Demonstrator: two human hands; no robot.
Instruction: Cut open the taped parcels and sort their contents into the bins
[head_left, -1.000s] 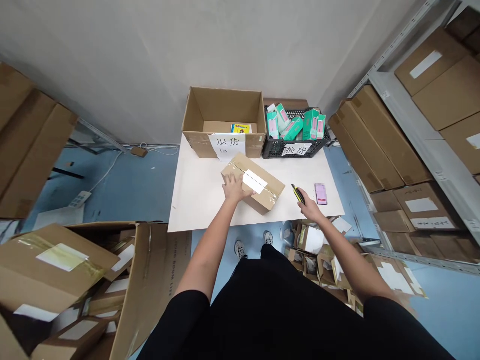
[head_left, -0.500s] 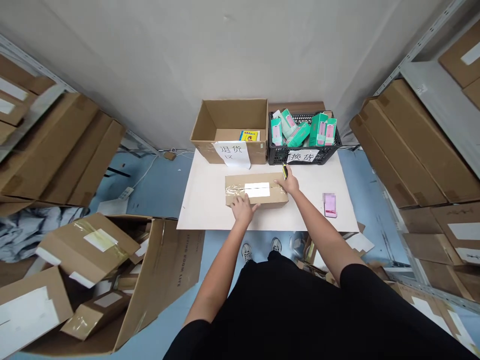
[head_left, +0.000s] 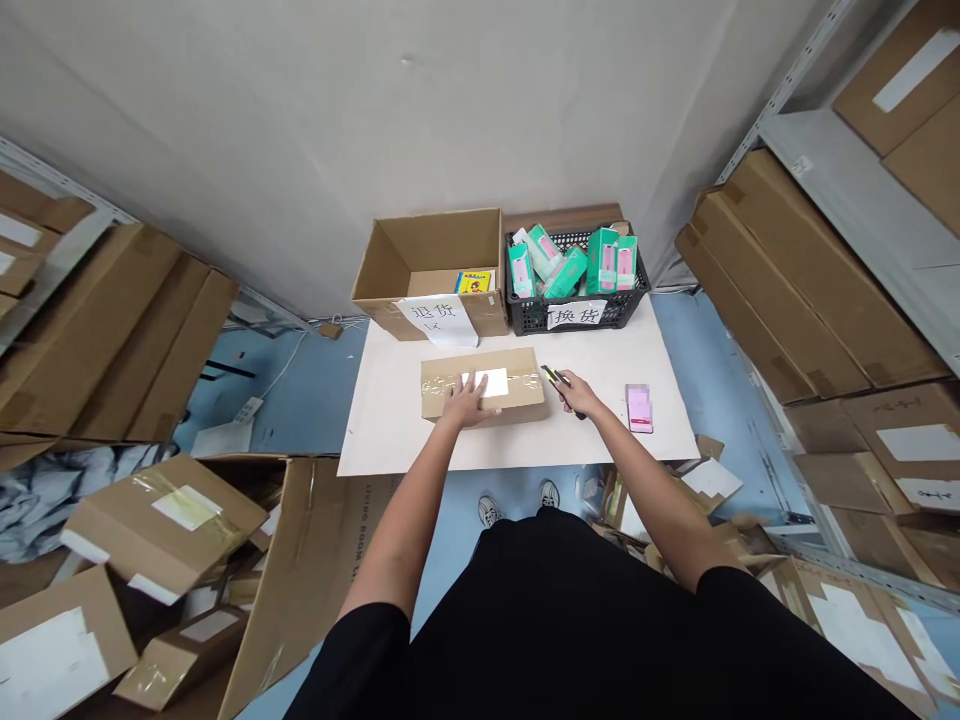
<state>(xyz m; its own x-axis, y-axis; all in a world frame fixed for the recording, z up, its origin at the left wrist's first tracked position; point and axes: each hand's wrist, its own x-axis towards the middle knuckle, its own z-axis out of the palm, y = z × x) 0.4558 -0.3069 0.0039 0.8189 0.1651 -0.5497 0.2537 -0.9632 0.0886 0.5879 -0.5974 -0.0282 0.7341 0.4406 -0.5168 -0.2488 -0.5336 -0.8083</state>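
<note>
A long taped cardboard box (head_left: pixel 517 375) with a white label lies on the white table (head_left: pixel 382 430). My left hand (head_left: pixel 463 402) rests on its top, fingers spread over the tape and part of the label. Just off the box's right end, my right hand (head_left: pixel 576 391) is closed around a black and yellow utility knife (head_left: pixel 556 379), whose tip points up and left toward the box. Whether the blade is out is too small to tell.
Behind stand an open carton (head_left: pixel 450 228) holding a yellow item (head_left: pixel 474 282) and a black crate (head_left: pixel 529 318) of green boxes. A phone (head_left: pixel 640 411) lies at right. A large carton (head_left: pixel 322 530) of parcels stands left; boxed shelves (head_left: pixel 806 150) flank the right.
My right hand has drawn back from the box's right end, and the knife now points at the box. The left hand has flattened, fingers spread on the top. The view has shifted slightly.
</note>
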